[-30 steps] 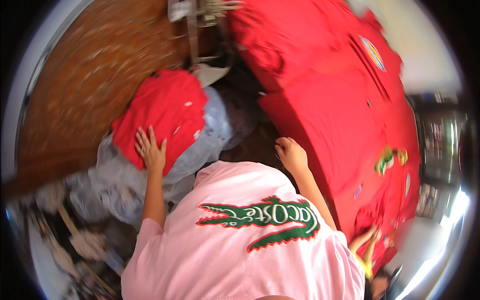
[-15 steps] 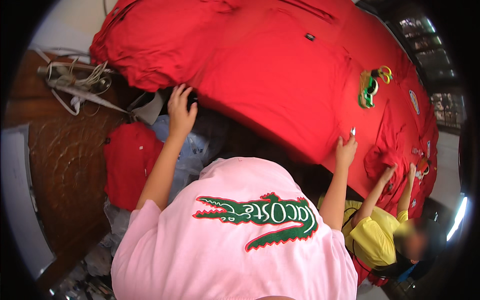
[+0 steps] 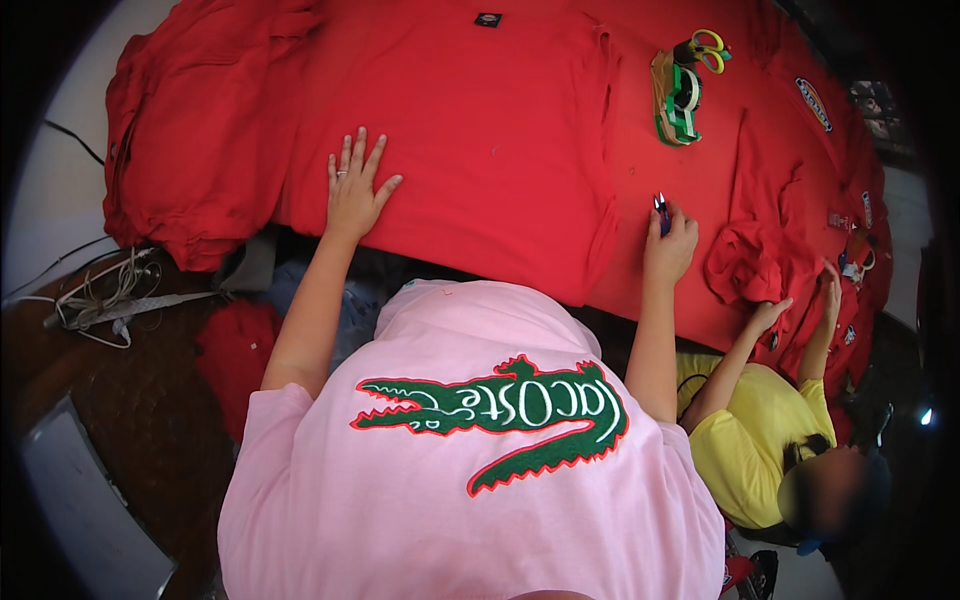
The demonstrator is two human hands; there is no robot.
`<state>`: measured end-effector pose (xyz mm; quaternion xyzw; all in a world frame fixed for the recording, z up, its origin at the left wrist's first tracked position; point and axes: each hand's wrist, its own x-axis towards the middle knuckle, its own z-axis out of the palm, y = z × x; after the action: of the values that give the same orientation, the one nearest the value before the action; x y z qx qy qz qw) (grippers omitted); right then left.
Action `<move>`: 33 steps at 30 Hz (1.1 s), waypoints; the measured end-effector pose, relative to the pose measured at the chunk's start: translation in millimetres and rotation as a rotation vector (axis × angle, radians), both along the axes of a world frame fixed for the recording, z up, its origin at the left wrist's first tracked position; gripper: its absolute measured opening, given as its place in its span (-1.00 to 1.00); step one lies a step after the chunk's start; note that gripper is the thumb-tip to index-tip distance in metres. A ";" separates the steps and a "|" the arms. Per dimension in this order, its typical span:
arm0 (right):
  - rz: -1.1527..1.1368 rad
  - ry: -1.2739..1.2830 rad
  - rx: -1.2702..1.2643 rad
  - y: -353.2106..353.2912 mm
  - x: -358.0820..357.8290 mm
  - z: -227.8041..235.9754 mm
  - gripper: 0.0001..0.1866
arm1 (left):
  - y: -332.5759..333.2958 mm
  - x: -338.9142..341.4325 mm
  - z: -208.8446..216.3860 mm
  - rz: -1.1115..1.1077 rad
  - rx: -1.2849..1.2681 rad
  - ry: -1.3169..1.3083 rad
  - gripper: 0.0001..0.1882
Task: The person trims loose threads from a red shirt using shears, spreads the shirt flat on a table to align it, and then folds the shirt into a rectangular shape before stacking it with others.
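Observation:
A red shirt lies spread over the table in front of me, with a small dark label near its far edge. My left hand rests flat on its near left part, fingers apart, a ring on one finger. To the right of the shirt, my right hand is closed around a pair of thread snips. The dark blue handle shows, and the small metal blades point away from me. Both forearms reach over the near edge of the table.
Red garments are heaped at left. A green tape dispenser and yellow-handled scissors stand beyond my right hand. At right, a person in yellow handles a bunched red garment. Cables and a power strip lie at lower left.
My left hand has come from the table's near edge onto the shirt and lies flat there. My right hand still holds the snips, now more plainly seen. The whole view has shifted.

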<state>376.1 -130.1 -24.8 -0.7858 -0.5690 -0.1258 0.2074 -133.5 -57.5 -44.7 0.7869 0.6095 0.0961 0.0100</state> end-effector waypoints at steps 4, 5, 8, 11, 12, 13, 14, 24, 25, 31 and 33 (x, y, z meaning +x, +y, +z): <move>0.035 -0.091 -0.072 3.4 18.1 -19.9 -0.77 | 37.7 -14.6 1.5 0.020 0.024 0.062 -0.21; 0.018 -0.123 -0.125 7.0 20.5 -20.3 -0.78 | 47.3 -17.3 2.5 0.013 0.035 0.065 -0.21; 0.004 0.467 -0.031 32.5 21.0 -16.8 -0.73 | 88.3 -12.7 4.4 0.010 0.017 0.042 -0.22; -0.010 1.288 0.066 76.7 2.2 -13.7 -0.68 | 135.3 -9.4 5.7 0.022 -0.039 -0.030 -0.24; 0.006 1.414 0.051 102.7 -16.2 3.9 -0.66 | 150.5 -8.3 6.4 0.031 -0.060 -0.061 -0.25; 0.019 1.535 0.038 127.4 -32.8 20.7 -0.65 | 166.4 -5.2 7.6 0.035 -0.059 -0.066 -0.25; 0.023 1.576 0.007 151.0 -46.0 33.6 -0.66 | 183.2 -0.9 10.2 0.035 -0.059 -0.073 -0.26; 0.167 0.085 -0.099 307.3 -91.1 32.6 -0.70 | 299.4 50.4 30.6 -0.050 -0.021 -0.364 -0.33; 0.169 0.085 -0.076 314.7 -82.5 31.2 -0.78 | 307.8 47.1 31.6 -0.066 -0.030 -0.356 -0.33; -0.100 0.435 0.119 382.2 -46.8 92.5 -0.63 | 337.9 26.4 26.1 -0.047 -0.094 -0.482 -0.36; -0.045 0.663 0.221 397.9 -58.5 108.6 -0.51 | 347.9 25.0 15.1 -0.011 0.037 -0.500 -0.38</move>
<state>317.6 267.8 83.8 -0.7691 -0.4360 0.0708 0.4619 -108.5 290.3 -29.6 0.7421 0.5818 0.2988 0.1466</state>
